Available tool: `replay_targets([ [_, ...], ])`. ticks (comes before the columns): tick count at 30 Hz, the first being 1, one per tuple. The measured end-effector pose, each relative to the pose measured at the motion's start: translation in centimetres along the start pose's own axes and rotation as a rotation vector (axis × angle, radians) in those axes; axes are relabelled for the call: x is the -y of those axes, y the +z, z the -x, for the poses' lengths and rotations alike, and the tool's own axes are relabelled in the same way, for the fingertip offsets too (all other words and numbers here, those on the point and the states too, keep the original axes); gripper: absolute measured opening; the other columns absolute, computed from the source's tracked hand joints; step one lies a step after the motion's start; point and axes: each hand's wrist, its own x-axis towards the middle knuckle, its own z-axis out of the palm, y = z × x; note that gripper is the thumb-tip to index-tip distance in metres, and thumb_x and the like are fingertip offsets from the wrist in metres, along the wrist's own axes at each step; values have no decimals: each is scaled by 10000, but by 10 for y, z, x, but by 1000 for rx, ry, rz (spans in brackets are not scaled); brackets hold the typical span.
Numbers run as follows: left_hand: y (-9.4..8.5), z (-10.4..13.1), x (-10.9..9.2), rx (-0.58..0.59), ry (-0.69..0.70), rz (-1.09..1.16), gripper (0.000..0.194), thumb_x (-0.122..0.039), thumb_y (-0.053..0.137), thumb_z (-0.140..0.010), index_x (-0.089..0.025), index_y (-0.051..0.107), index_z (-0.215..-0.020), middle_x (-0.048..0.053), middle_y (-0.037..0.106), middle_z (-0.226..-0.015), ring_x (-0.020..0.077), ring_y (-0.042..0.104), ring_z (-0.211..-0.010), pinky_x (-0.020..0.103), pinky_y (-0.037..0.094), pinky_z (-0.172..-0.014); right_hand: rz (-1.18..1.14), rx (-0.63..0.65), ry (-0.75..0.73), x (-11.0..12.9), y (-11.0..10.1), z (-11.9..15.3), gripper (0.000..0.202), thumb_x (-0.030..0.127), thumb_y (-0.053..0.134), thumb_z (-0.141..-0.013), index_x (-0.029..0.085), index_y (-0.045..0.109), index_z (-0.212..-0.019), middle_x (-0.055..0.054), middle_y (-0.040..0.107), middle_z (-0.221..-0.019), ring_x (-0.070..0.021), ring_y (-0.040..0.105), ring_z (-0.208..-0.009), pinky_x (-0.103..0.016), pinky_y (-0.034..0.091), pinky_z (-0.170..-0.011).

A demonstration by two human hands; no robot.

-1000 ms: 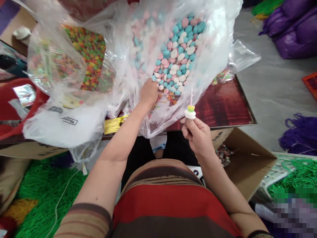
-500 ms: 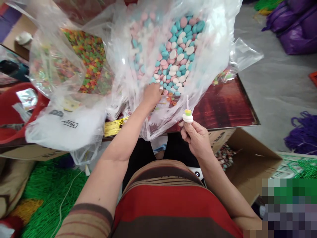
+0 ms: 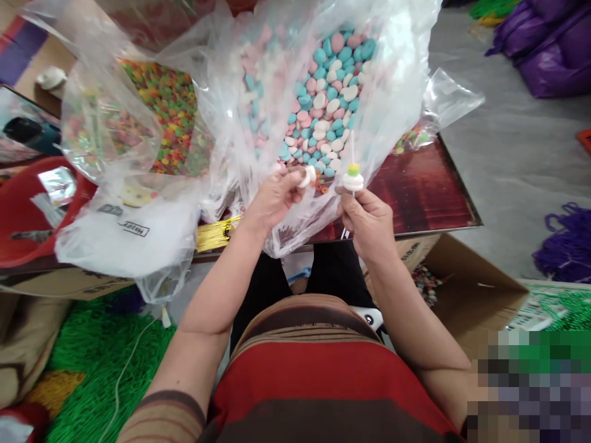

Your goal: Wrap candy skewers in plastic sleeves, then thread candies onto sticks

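Note:
In my right hand [image 3: 369, 221] I pinch a thin white stick [image 3: 353, 144] held upright. Stacked on that stick are white round candies [image 3: 353, 182] below and small yellow and green rings [image 3: 353, 168] above. My left hand [image 3: 274, 200] is closed on a white candy [image 3: 308, 176] between thumb and fingers, to the left of the stick and apart from it. Behind both hands lies a clear plastic bag [image 3: 392, 92] of pink, blue and white candies [image 3: 327, 104]. A few orange rings [image 3: 322, 188] lie between my hands.
A clear bag of small coloured rings [image 3: 170, 117] stands at the left. Yellow twist ties [image 3: 213, 235] lie by the table's front edge. A red basin [image 3: 28, 246] is far left. An open cardboard box [image 3: 480, 295] stands below the dark red table [image 3: 429, 184] at right.
My left hand has come out of the candy bag toward me, with a white candy now showing in its fingers. My right hand has raised the stick slightly.

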Motion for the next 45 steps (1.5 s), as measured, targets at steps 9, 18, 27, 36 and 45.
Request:
replay_targets([
  [9,23,54,14,192,-114,336,285,-293,923,-720,-143,686,-773,-30,632,-679,17,514,-503,146,383,-444,-36,160,-31,-12,3,2,437,620,849,-745,244,726,-930,52,511,-656,-52,276,-463,-249,241,-427],
  [18,23,56,31,-132,0,227,355,-284,875,-805,-197,532,-790,-87,584,-622,48,576,-498,169,384,-447,90,36,-154,-16,11,12,356,544,800,-806,254,626,-918,29,597,-757,-81,398,-528,-246,340,-471],
  [27,25,60,42,-114,126,243,346,-447,819,-852,-200,579,-817,-56,610,-692,59,586,-583,201,461,-549,448,-41,-370,-29,16,16,128,357,653,-868,230,670,-863,16,589,-808,-107,423,-630,-275,405,-622],
  [36,27,63,46,-125,226,142,353,-338,899,-752,-210,585,-850,-63,635,-768,57,617,-681,175,508,-613,93,68,-64,-22,11,15,384,582,774,-802,228,723,-941,35,502,-687,-99,417,-569,-247,339,-497],
  [45,13,66,50,-14,129,138,443,-475,924,-702,-191,668,-926,-32,689,-828,71,627,-666,222,530,-643,33,88,-9,-11,20,18,442,592,848,-703,208,633,-748,37,508,-671,-109,490,-638,-254,420,-560],
])
